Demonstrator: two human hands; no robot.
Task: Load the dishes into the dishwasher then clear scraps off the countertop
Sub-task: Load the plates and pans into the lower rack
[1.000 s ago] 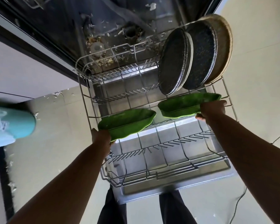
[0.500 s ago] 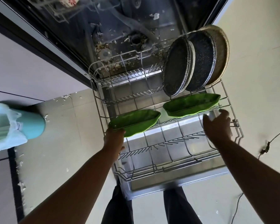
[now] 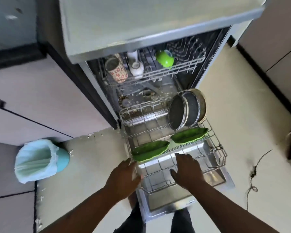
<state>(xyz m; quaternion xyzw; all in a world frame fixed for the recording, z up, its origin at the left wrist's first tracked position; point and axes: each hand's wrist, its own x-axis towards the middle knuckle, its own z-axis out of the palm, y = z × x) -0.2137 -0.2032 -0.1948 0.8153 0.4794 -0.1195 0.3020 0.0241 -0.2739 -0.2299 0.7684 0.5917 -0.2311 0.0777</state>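
The dishwasher stands open with its lower wire rack (image 3: 218,148) pulled out over the door. Two green leaf-shaped dishes lie in it, one at the left (image 3: 149,150) and one at the right (image 3: 190,136). Dark round plates (image 3: 186,109) stand on edge at the rack's back right. My left hand (image 3: 124,175) hovers at the rack's front left corner, fingers relaxed, holding nothing. My right hand (image 3: 186,169) is spread over the rack's front wires, empty. In the upper rack (image 3: 183,68) sit a patterned mug (image 3: 116,68), a white cup (image 3: 136,64) and a green bowl (image 3: 165,58).
A teal bin (image 3: 39,158) lined with a pale bag stands on the floor at the left. Scraps litter the floor by the cabinet base (image 3: 91,135) and the dishwasher's bottom. A dark cable (image 3: 254,172) lies on the floor at the right. My legs stand before the open door.
Both hands have let go of the green dishes and drawn back to the rack's front. The view has tilted up, bringing the upper rack and countertop edge into sight.
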